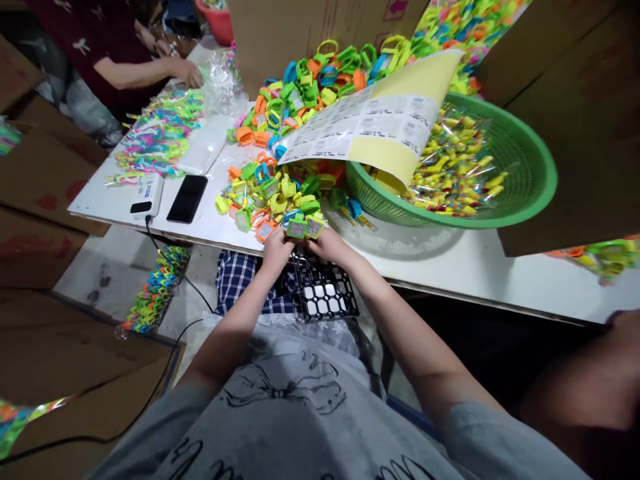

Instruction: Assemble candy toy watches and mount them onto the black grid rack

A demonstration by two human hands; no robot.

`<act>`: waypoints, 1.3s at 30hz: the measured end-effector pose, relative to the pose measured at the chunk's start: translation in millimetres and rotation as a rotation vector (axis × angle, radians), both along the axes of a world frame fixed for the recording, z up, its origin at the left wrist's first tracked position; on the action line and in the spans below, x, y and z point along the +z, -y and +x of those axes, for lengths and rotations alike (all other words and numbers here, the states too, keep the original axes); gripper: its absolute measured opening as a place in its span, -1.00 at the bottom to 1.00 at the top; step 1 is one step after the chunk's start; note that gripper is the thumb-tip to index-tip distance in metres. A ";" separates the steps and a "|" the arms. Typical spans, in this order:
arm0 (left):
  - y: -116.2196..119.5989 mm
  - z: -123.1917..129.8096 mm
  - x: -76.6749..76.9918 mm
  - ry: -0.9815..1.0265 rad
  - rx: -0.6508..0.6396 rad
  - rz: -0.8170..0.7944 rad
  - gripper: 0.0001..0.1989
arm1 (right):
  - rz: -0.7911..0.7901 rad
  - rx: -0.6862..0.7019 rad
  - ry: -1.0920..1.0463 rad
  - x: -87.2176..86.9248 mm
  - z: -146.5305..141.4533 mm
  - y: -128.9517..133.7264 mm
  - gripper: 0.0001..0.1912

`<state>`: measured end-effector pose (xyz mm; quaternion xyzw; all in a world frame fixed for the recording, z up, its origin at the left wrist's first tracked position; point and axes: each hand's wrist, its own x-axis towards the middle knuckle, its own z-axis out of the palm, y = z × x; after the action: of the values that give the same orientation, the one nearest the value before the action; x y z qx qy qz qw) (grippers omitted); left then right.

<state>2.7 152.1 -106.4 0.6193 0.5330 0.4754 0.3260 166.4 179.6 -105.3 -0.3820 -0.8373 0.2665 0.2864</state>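
My left hand point(278, 251) is at the table's front edge, its fingers closed round a green toy watch point(297, 228). Beside it, my right hand point(326, 244) is closed at a second yellow-green toy watch point(315, 227). The two watches sit side by side between my fingertips. Below my hands, a black grid tray point(327, 300) with white squares in some of its cells rests on my lap. Just beyond my hands lies a loose pile of colourful toy watches point(273, 190). My fingertips are partly hidden behind the watches.
A green basket point(543, 173) of wrapped yellow items stands at right, a sticker sheet point(375, 127) leaning over it. A phone point(187, 199) and a white power bank point(149, 195) with a cable lie at left. Another person's hand point(186, 71) is at the back left.
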 end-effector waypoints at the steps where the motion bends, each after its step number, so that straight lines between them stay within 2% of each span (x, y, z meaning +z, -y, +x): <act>1: 0.7 0.3 -0.3 -0.003 0.003 0.008 -0.90 | 0.014 0.024 0.003 -2.0 1.2 -2.1 -0.69; 7: 1.3 0.3 -1.4 -0.020 -0.032 0.031 -0.89 | 0.037 0.157 0.035 -8.0 5.7 -12.6 -0.68; 12: 2.2 1.8 -2.5 -0.023 -0.023 0.027 -0.87 | 0.030 0.125 0.024 -10.5 4.3 -10.8 -0.70; 20: 8.1 6.9 -5.8 0.023 0.087 0.002 -0.94 | -0.064 0.101 0.054 -3.3 1.8 -5.7 -0.70; 26: 6.4 5.9 -5.8 0.039 0.077 0.017 -0.97 | -0.077 0.044 0.099 13.8 0.0 2.6 -0.68; 28: 5.5 6.1 -5.7 0.044 0.074 0.020 -0.97 | -0.015 -0.089 0.127 24.6 10.5 11.5 -0.67; 31: 6.1 7.9 -5.3 0.050 0.071 0.027 -0.95 | 0.091 -0.512 0.213 39.6 35.5 25.7 -0.61; 33: 7.9 10.1 -4.6 0.051 0.083 0.030 -0.95 | 0.049 -0.727 0.330 46.0 50.9 31.7 -0.60; 35: 9.5 12.6 -3.7 0.049 0.109 0.030 -0.96 | -0.071 -0.812 0.467 49.2 60.4 34.0 -0.63; 39: 8.5 16.7 -3.0 0.042 0.185 0.024 -0.96 | -0.265 -0.844 0.653 49.8 62.7 32.1 -0.68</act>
<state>19.4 143.6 -109.5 0.5611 0.5754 0.5227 0.2844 229.1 147.5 -55.5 -0.7801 -0.6162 0.0991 0.0430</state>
